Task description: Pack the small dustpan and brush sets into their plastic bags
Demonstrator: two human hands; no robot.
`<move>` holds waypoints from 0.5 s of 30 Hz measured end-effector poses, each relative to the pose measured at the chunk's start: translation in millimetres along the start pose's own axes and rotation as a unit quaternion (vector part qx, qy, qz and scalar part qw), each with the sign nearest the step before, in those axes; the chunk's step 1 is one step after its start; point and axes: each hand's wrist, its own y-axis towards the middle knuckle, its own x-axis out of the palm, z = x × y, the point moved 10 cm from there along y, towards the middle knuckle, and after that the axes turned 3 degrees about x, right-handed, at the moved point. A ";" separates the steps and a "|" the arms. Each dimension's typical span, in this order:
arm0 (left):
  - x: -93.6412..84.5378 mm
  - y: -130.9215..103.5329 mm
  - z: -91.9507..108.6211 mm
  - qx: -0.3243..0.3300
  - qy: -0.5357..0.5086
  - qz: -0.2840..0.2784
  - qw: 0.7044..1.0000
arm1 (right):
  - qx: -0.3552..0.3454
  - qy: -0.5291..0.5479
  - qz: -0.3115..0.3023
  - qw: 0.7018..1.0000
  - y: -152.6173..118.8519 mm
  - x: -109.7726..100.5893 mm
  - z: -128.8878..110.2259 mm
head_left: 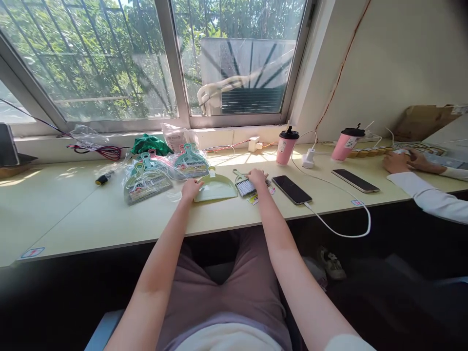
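Observation:
A light green dustpan (216,187) lies on the table with its handle toward the window. My left hand (191,189) is closed on its left edge. Just right of the dustpan is a small brush (245,187) with pale bristles and a green handle. My right hand (258,178) rests at the brush's right side, its fingers bent; what they grip, if anything, is hidden. Beneath the brush and hand a colourful card (253,199) partly shows. Bagged dustpan sets (148,179) lie to the left, with another bagged set (190,162) behind my left hand.
Right of my hand lies a black phone (291,189) with a white cable hanging over the table's front edge. Pink cups (285,146) and a second phone (355,180) stand or lie farther right, near another person's hands (397,162). A screwdriver (104,178) lies left.

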 end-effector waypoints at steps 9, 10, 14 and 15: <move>-17.7 1.8 7.8 -0.018 -0.102 0.115 0.988 | 0.046 0.265 0.122 0.955 11.1 -31.9 24.1; -21.5 1.2 9.2 -0.011 -0.123 0.133 0.983 | 0.035 0.328 0.164 0.930 9.5 -43.9 26.6; -32.6 -2.2 16.2 0.016 -0.164 0.187 0.968 | -0.044 0.524 0.226 0.820 1.7 -73.5 18.8; -32.1 -2.4 18.1 0.021 -0.170 0.188 0.967 | -0.066 0.554 0.212 0.803 -0.8 -74.4 10.3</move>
